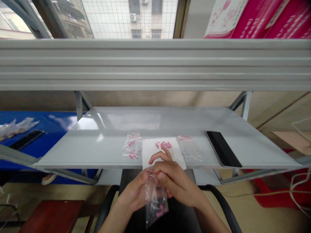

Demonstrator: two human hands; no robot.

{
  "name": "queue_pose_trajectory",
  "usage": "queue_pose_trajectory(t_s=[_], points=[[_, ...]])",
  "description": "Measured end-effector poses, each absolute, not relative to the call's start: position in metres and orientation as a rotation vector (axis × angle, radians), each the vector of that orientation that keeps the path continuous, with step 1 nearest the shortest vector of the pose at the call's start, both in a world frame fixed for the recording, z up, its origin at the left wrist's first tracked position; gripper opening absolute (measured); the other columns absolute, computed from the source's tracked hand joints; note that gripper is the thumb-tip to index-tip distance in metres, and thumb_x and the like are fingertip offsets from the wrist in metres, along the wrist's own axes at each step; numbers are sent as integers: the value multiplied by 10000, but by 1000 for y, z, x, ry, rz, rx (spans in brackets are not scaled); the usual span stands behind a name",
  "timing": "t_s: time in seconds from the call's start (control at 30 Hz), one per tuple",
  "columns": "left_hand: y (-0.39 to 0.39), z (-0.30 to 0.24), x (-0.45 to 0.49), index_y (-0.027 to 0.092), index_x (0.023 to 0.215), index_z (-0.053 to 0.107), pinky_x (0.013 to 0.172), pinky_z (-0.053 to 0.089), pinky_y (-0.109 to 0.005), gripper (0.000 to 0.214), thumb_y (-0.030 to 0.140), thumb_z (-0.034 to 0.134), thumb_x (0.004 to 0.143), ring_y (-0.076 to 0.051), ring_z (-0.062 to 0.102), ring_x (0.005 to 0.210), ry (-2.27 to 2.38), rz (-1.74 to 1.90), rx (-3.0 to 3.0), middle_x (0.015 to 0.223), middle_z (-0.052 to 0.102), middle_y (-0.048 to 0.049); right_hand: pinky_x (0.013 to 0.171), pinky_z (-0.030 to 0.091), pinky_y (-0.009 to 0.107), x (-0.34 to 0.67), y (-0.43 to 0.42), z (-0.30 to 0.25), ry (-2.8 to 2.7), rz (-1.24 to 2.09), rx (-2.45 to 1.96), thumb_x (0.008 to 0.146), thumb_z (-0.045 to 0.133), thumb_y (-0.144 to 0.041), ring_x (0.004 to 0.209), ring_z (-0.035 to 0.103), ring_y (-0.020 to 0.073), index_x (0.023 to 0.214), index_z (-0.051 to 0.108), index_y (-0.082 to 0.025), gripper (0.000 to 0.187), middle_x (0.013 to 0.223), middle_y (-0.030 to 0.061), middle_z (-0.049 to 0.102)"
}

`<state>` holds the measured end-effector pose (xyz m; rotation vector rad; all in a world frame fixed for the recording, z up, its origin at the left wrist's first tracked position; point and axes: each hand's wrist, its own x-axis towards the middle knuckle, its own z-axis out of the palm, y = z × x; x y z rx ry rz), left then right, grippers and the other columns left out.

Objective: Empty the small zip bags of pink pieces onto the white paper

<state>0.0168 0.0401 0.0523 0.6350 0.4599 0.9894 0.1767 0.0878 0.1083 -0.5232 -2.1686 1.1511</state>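
A clear zip bag [155, 200] hangs between my hands in front of the table edge, with several small pink beads [161, 211] at its bottom. The fingers of my left hand [136, 189] are closed on the bag's top near its red strip. My right hand [177, 179] pinches the other side of that strip, while some of its fingers stretch forward over a white sheet [149, 152]. Loose pink beads [167, 144] lie on this sheet, just beyond the fingertips. Left of the sheet are filled zip bags [132, 145]; right of it, flat clear bags [190, 149].
A dark-screened phone [223, 149] lies on the right of the grey table [97, 145]. A metal beam [155, 64] crosses above the far side. At left, a blue table [58, 126] bears bags and another phone [28, 139]. A red stool [52, 215] stands below.
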Motion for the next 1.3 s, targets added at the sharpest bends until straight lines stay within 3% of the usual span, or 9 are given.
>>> queue_pose_trajectory(t_s=[0.13, 0.3, 0.5, 0.6, 0.8, 1.07, 1.2, 1.3], points=[[43, 57, 11, 206, 1070, 660, 836, 541, -380, 569, 614, 809, 703, -259, 660, 940, 542, 1141, 771, 966, 668, -69, 1072, 385, 472, 176, 86, 111, -2127, 1086, -511, 1059, 401, -431, 1077, 571, 227, 944, 636, -260, 312, 976, 31, 618], [47, 71, -5, 256, 1160, 659, 861, 494, -319, 507, 498, 828, 747, -236, 634, 1015, 820, 1409, 1366, 1062, 672, -53, 1037, 420, 435, 183, 80, 112, -1830, 1137, -521, 996, 528, -504, 1169, 540, 265, 1131, 636, -285, 279, 1208, 73, 577], [50, 91, -16, 285, 1257, 625, 1061, 408, -458, 639, 522, 857, 711, -286, 599, 1137, 888, 1546, 1916, 1183, 674, -77, 978, 434, 420, 188, 82, 105, -1620, 1116, -586, 988, 557, -473, 1050, 580, 261, 995, 666, -257, 243, 1039, 72, 629], [57, 91, -16, 280, 1265, 624, 1053, 417, -485, 649, 495, 870, 704, -303, 589, 1154, 894, 1573, 1965, 1198, 670, -91, 909, 463, 402, 188, 83, 100, -1554, 1121, -633, 985, 559, -447, 988, 592, 256, 957, 656, -249, 222, 963, 65, 635], [68, 87, -15, 244, 1225, 649, 1014, 468, -432, 559, 499, 822, 759, -289, 600, 1158, 956, 1673, 1786, 1185, 676, -97, 881, 464, 380, 190, 85, 93, -1508, 1126, -712, 983, 556, -393, 962, 588, 249, 934, 649, -251, 177, 933, 59, 629], [76, 89, -16, 232, 1204, 648, 1028, 453, -525, 531, 454, 832, 758, -310, 610, 1139, 942, 1789, 1920, 1154, 687, -111, 865, 452, 322, 187, 91, 81, -1464, 1168, -761, 992, 555, -334, 954, 594, 218, 933, 683, -246, 166, 925, 33, 650], [77, 87, -14, 250, 1190, 665, 1053, 444, -505, 543, 492, 844, 738, -300, 599, 1174, 895, 1783, 1891, 1179, 683, -100, 992, 459, 361, 175, 96, 73, -1464, 1255, -725, 987, 582, -363, 1119, 614, 232, 1124, 687, -273, 195, 1130, 45, 700], [75, 84, -12, 275, 1210, 660, 1033, 480, -435, 536, 502, 831, 756, -279, 578, 1234, 847, 1762, 1751, 1278, 642, -92, 1108, 406, 430, 166, 95, 67, -1466, 1267, -675, 995, 570, -412, 1315, 526, 251, 1387, 542, -322, 403, 1429, 57, 579]])
